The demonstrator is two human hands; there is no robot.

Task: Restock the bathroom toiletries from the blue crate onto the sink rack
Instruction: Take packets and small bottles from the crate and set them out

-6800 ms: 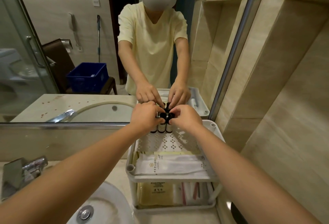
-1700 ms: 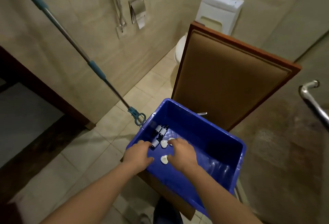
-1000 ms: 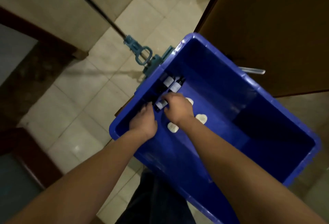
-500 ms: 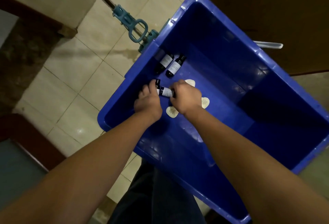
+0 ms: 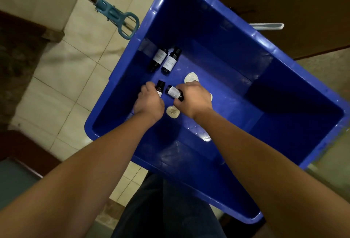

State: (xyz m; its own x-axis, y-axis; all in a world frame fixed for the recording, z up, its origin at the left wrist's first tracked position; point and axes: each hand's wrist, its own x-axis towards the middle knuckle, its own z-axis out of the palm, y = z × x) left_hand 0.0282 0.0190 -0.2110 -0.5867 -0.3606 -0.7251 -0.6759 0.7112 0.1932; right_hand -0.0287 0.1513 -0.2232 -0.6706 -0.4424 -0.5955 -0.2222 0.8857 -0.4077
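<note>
Gripping dark bottle (image 5: 160, 86) in left hand (image 5: 148, 104), pinching second dark bottle (image 5: 174, 92) in right hand (image 5: 194, 98), both low inside blue crate (image 5: 217, 35).

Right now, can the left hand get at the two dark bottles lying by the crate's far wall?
Probably yes: bare floor of the blue crate lies between the left hand and the two dark bottles, but it grips another bottle.
</note>
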